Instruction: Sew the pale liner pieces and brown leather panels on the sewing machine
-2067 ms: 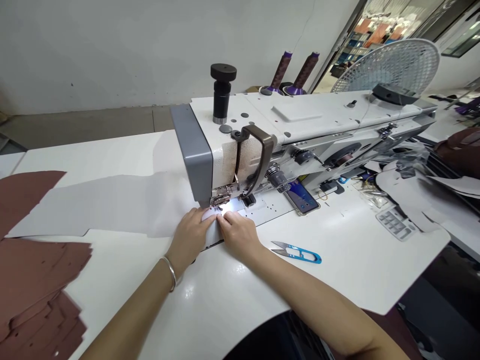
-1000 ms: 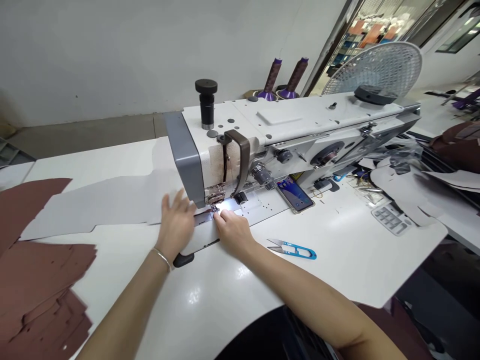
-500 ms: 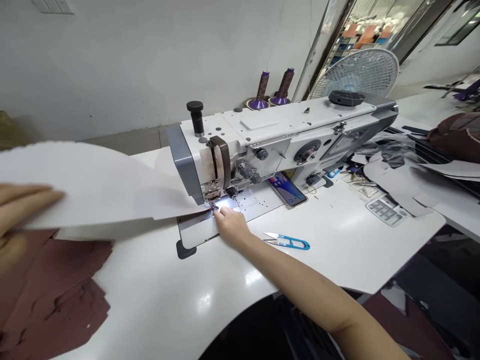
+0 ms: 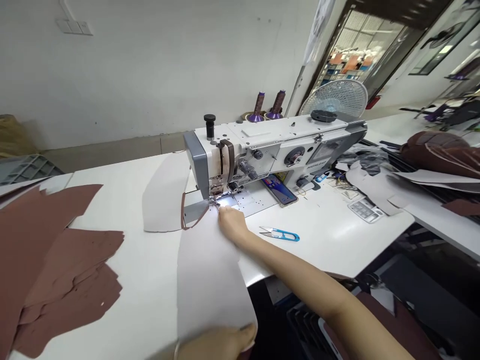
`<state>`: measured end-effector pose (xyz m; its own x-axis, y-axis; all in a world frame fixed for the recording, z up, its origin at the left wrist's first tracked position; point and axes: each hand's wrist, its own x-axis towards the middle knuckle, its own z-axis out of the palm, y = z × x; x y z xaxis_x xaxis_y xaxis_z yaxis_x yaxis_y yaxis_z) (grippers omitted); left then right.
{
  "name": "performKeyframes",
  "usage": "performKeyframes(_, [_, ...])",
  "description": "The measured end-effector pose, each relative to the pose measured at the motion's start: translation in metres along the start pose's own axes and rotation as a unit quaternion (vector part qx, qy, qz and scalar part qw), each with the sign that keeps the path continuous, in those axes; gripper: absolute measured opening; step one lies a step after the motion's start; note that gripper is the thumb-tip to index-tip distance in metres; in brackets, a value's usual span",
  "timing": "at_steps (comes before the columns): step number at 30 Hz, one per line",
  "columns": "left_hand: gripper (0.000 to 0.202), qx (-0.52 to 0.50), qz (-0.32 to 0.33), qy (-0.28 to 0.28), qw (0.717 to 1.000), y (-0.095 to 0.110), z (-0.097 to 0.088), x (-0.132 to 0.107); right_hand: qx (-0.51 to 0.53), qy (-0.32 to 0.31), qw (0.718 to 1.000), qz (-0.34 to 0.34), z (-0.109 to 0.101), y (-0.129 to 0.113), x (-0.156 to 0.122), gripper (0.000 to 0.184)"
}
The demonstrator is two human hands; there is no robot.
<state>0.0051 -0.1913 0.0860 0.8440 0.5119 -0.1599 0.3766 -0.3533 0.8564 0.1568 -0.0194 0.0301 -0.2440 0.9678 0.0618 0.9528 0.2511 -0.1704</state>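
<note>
At the left, the brown stack [image 4: 48, 260] lies on the surface [image 4: 150, 285] much as it did, but the panel [image 4: 210, 285] that ran leftward over it about two seconds ago now points toward the person. A pale flap [image 4: 163, 200] with a brown rim lies flat just left of the machine [image 4: 262, 137]; whether it joins the panel cannot be told. The panel's far end sits at the foot [image 4: 214, 200], its near end hangs over the surface's front edge, and the left hand [image 4: 215, 345] has come round from the far left with it, its grip pinching the near end, though blur hides the thumb. The right hand [image 4: 233, 225] has stayed beside the foot, fingers curled together on the panel's edge; whether that grip pinches or only presses, I cannot tell. The turn probably brings a different stretch of edge into line with the foot. As for containers, the grey crate [image 4: 32, 170] at the far left shows its slotted wall, but its contents are out of sight. Rightward, past the phone [image 4: 280, 191], a crumpled clear bag [image 4: 369, 161] holds nothing I can make out, and a brown bundle [image 4: 438, 150] sits at the far right.
</note>
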Motion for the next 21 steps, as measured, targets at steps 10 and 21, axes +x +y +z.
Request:
performKeyframes(10, [0.038, 0.353, -0.098, 0.339, 0.867, -0.084, -0.099, 0.085, -0.065, 0.011, 0.998, -0.017, 0.012, -0.017, -0.020, 0.025])
performKeyframes(21, [0.035, 0.463, -0.101, 0.316, 0.822, -0.123, -0.094, 0.110, -0.040, -0.016, 0.999, -0.022, 0.015, -0.013, -0.023, 0.023])
